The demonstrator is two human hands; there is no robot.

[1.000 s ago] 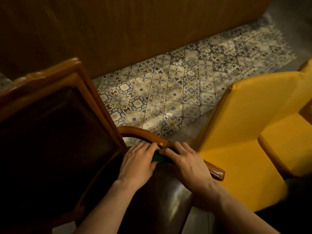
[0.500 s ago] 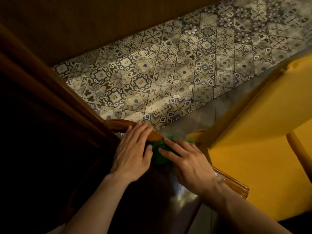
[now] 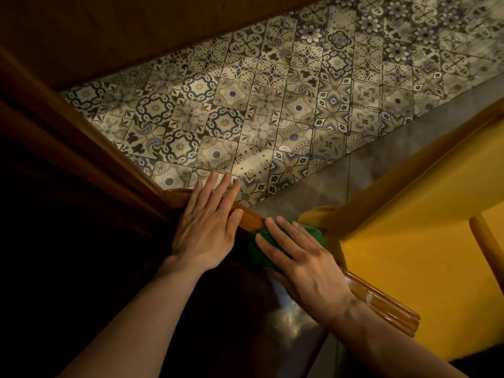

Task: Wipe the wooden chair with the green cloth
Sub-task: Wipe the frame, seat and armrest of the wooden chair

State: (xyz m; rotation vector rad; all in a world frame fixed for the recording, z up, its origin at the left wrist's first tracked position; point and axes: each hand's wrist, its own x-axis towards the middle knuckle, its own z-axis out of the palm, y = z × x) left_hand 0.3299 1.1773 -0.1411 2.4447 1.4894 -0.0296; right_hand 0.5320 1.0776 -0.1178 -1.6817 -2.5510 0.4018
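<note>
The wooden chair has a glossy brown armrest [image 3: 387,306] running from the dark backrest at the left down to the lower right, above a dark leather seat [image 3: 286,323]. The green cloth [image 3: 259,249] is bunched on the armrest's middle. My right hand [image 3: 302,266] lies flat on the cloth, fingers spread, pressing it against the wood. My left hand [image 3: 207,225] rests flat on the armrest just left of the cloth, fingers extended past the rail over the floor. Most of the cloth is hidden under my right hand.
A yellow upholstered chair [image 3: 409,241] stands close on the right, its corner nearly touching the cloth. Patterned floor tiles [image 3: 272,105] lie beyond the armrest. A dark wooden panel [image 3: 109,28] runs across the top.
The view has moved closer and tilted down over the armrest. My right hand with the cloth has slid slightly right along the rail, and my left hand's fingers have stretched further forward.
</note>
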